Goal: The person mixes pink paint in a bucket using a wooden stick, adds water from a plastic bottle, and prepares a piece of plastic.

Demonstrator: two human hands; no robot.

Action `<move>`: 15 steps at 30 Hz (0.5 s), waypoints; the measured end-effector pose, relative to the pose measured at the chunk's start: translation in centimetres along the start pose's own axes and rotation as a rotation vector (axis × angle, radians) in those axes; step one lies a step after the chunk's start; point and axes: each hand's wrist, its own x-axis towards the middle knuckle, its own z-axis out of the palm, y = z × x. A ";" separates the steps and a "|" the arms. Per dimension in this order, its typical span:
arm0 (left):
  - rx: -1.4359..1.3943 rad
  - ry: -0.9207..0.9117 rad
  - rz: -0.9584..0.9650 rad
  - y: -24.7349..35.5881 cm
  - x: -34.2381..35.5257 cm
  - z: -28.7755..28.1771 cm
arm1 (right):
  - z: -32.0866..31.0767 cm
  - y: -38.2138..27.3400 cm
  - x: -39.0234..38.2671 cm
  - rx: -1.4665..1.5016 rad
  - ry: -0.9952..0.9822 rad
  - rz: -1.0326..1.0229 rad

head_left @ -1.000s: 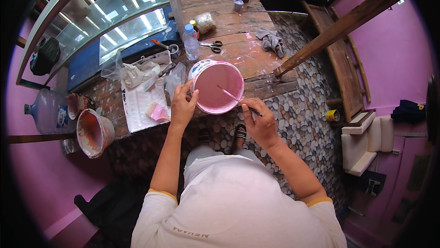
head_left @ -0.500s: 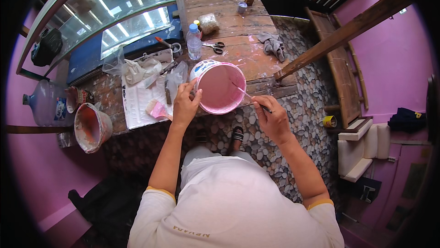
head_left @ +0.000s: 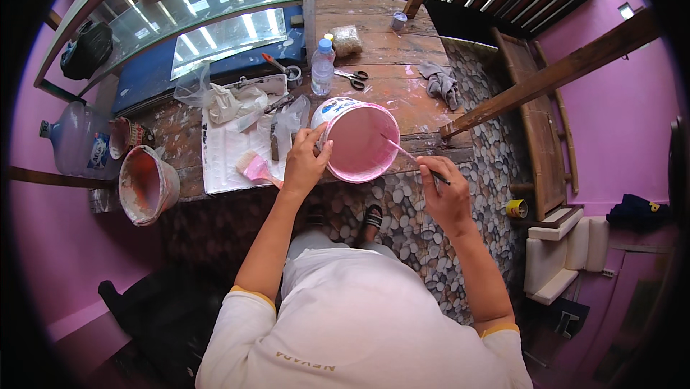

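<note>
A white bucket (head_left: 336, 107) with pink paint inside and smears on its rim tilts toward me at the front edge of the table. My left hand (head_left: 307, 163) grips its left rim, thumb and fingers closed around the edge. In my right hand (head_left: 447, 191) is a slim paintbrush (head_left: 404, 151), pinched between thumb and fingers. The brush is pink-coated along its length, with a dark handle end past my fingers. Its tip reaches over the right rim into the bucket; whether it touches the paint I cannot tell.
Left of the bucket, a white tray (head_left: 219, 173) holds a wide pink-stained brush (head_left: 254, 166) and plastic bags (head_left: 224, 104). Behind stand a water bottle (head_left: 323, 69), scissors (head_left: 353, 79) and a grey rag (head_left: 440, 84). A stained pail (head_left: 169, 186) and large jug (head_left: 72, 137) sit left; a wooden post (head_left: 546, 73) slants at right.
The whole view has shifted, so the table and bucket appear farther right and slightly lower. Both hands keep their holds, and the brush stays over the right rim.
</note>
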 end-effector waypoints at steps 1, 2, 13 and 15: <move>0.001 0.000 0.009 0.0 -0.1 0.0 | -0.4 -0.8 -0.1 0.058 0.002 0.005; 0.005 0.009 0.001 0.0 -0.2 -0.1 | -0.2 -0.7 0.1 0.067 -0.006 -0.002; -0.021 0.006 -0.004 -1.0 0.1 -0.7 | 0.6 -1.2 1.2 -0.047 -0.081 0.014; -0.023 -0.009 -0.022 -1.2 0.2 -0.8 | 0.2 -2.5 1.2 -0.029 -0.082 -0.009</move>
